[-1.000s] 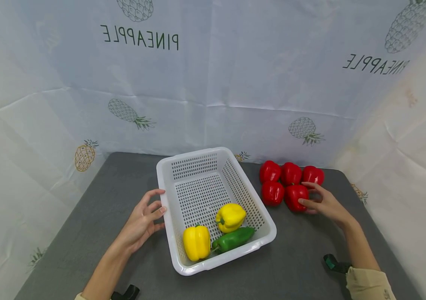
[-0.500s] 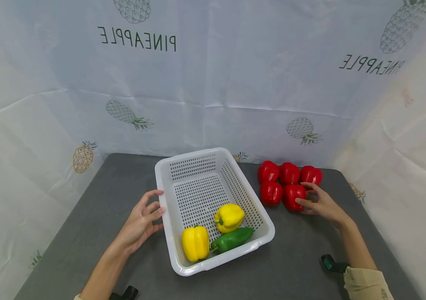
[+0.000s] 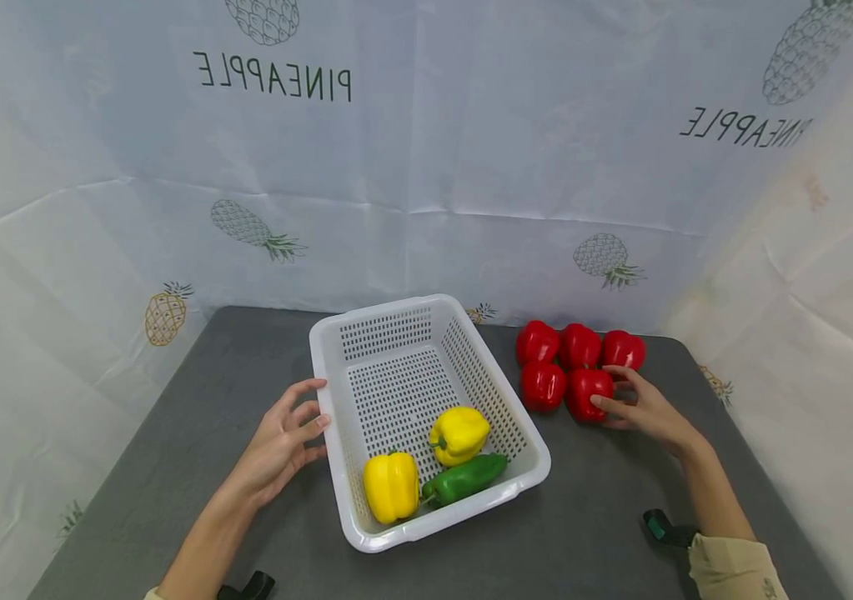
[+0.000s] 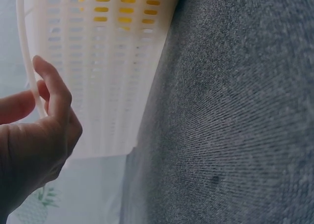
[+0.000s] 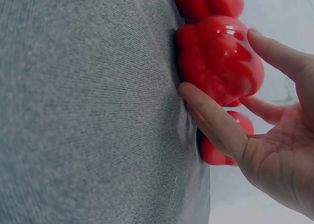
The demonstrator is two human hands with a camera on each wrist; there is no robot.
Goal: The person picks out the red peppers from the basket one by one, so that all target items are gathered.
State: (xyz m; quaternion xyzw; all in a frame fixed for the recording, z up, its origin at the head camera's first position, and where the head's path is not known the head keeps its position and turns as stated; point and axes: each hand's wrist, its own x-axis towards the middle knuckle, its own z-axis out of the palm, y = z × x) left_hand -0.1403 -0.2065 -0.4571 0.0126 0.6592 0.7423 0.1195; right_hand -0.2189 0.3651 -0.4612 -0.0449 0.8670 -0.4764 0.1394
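Observation:
My left hand [image 3: 281, 446] pinches the left rim of a white plastic basket [image 3: 431, 307]; the left wrist view shows thumb and fingers on either side of that rim. Inside the basket's near end lie two yellow bell peppers [image 3: 392, 487] and a long green pepper [image 3: 465, 481]. On the right, my right hand [image 3: 647, 412] holds the front right red bell pepper [image 3: 589, 395] where it sits on the table. In the right wrist view the thumb lies against one side of this red bell pepper [image 5: 221, 57] and the fingers against another.
Several more red bell peppers [image 3: 544, 386] stand close together beside and behind the held one, right of the basket. The dark grey table [image 3: 501, 550] ends at the back against a white curtain [image 3: 426, 167] printed with pineapples; curtain also hangs at both sides.
The head view has shifted slightly. Both hands, the basket and the peppers otherwise keep their places.

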